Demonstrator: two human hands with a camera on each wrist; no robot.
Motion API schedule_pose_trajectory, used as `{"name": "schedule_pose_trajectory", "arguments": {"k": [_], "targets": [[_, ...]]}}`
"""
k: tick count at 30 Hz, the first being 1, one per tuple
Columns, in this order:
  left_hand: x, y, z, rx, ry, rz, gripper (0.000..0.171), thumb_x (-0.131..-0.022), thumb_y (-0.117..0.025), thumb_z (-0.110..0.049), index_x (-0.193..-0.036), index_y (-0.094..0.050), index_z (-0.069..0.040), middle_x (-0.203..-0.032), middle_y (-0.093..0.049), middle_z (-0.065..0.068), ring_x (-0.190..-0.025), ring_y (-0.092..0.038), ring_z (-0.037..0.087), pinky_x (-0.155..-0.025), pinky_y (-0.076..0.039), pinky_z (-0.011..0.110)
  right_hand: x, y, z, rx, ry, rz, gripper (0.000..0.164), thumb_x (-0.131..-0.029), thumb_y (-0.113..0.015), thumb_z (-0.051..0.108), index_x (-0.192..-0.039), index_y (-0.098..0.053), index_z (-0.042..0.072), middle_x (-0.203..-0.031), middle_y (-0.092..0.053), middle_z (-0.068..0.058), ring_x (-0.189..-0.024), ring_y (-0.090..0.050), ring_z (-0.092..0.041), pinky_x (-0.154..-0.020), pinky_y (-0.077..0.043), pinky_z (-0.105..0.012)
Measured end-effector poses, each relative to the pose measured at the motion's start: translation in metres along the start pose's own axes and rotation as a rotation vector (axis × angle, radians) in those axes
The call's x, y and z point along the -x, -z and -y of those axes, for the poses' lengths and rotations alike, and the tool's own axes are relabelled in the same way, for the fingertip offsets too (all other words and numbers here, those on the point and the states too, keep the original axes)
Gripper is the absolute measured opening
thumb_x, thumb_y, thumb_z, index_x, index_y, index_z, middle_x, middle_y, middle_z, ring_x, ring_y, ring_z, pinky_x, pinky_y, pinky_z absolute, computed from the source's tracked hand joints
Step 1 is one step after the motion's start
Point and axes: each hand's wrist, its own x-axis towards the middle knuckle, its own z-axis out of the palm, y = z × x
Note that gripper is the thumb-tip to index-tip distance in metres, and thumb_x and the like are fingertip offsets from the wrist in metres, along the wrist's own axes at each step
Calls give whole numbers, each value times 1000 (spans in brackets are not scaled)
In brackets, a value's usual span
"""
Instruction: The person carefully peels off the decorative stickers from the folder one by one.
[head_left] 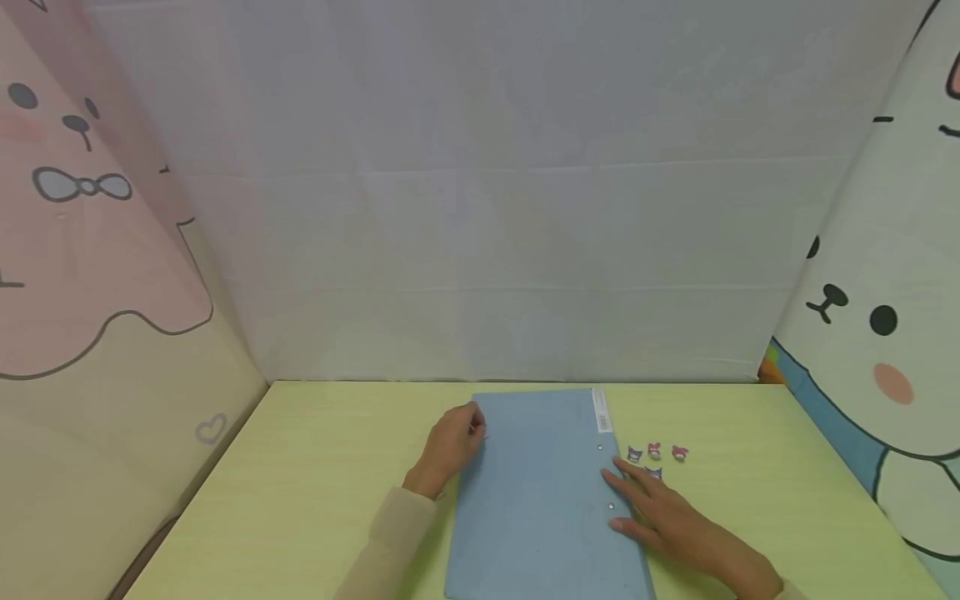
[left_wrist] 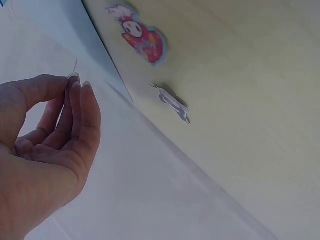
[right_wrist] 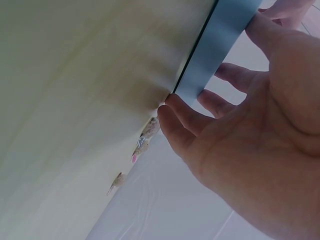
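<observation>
head view: your left hand is at the upper left edge of a blue folder — thumb and fingertips drawn together in a pinch on a thin pale piece, of which only a sliver shows. your right hand is spread, fingers extended and apart, touching the folder along its right side and grasping nothing. the folder lies on a pale yellow table, its long sides running away from you, with a white label at its far right corner and two round rivets down that side. near your right fingertips, four small character cutouts, pink and greyish, sit grouped on the table. to the folder's left, the left wrist view shows a red character cutout and a grey-and-white cutout. farther out — a white cloth hangs behind the table, flanked by a printed pink figure on your left and a printed white figure on your right.
</observation>
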Motion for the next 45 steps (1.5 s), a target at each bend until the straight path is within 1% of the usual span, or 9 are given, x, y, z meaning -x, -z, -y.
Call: {"name": "schedule_pose_trajectory", "arguments": {"k": [10,13,22,26,31,34,39,40,45], "targets": [[10,10,7,38,70,41,5,-96,-70,-5,-98,-65,-6,-90,-67,4,-85,-65,19,-74,-54,33,0,0,0,-4,-1,3,61,-102,-63,41,-149,-51,4,-154,-44,-22,-134,-49,-45,-101,-46,-61],[13,14,10,52,65,43,5,-96,-69,-4,-99,-65,-5,-92,-68,5,-88,-67,21,-75,-55,35,0,0,0,-7,-14,17,62,-102,-62,42,-150,-51,5,-155,-43,-22,-135,-48,-45,-101,-46,-61],[19,22,20,54,38,11,7,-95,-65,2,-102,-67,0,-86,-67,5,-82,-66,22,-69,-54,33,0,2,2,-13,-16,18,62,-102,-62,42,-150,-50,4,-155,-43,-22,-135,-47,-45,-102,-45,-62],[22,25,24,38,37,9,10,-94,-66,2,-104,-68,1,-86,-66,4,-83,-66,22,-71,-55,35,0,-1,-2,-14,-13,9,62,-102,-62,43,-150,-51,4,-155,-43,-22,-135,-47,-46,-101,-45,-63],[27,29,29,24,40,-11,8,-93,-67,2,-101,-68,0,-86,-66,5,-82,-64,22,-73,-54,39,0,-7,-6,39,6,-49,60,-101,-64,43,-148,-54,7,-152,-48,-19,-131,-52,-43,-99,-49,-57],[31,30,32,9,42,-21,8,-93,-68,3,-100,-69,0,-87,-66,6,-83,-64,22,-74,-54,39,0,-6,-6,26,11,-40,61,-101,-63,42,-148,-53,6,-152,-47,-20,-132,-51,-44,-99,-48,-59],[37,32,39,-1,68,-25,8,-92,-68,3,-100,-69,-1,-88,-66,6,-83,-63,21,-74,-54,38,-1,-2,-3,-12,-1,3,62,-102,-61,42,-150,-50,4,-155,-43,-22,-134,-48,-46,-100,-45,-63],[38,33,41,-2,66,-27,8,-92,-68,4,-100,-69,0,-88,-67,7,-83,-63,21,-74,-54,39,-1,-2,-3,2,2,-5,62,-102,-63,42,-149,-51,4,-154,-44,-22,-133,-49,-46,-101,-47,-59],[42,36,47,1,93,-30,9,-92,-68,4,-100,-69,0,-89,-68,8,-84,-64,22,-74,-55,39,-1,-2,-3,17,11,-19,61,-101,-64,40,-149,-52,4,-153,-45,-21,-132,-50,-45,-100,-48,-57]]}}
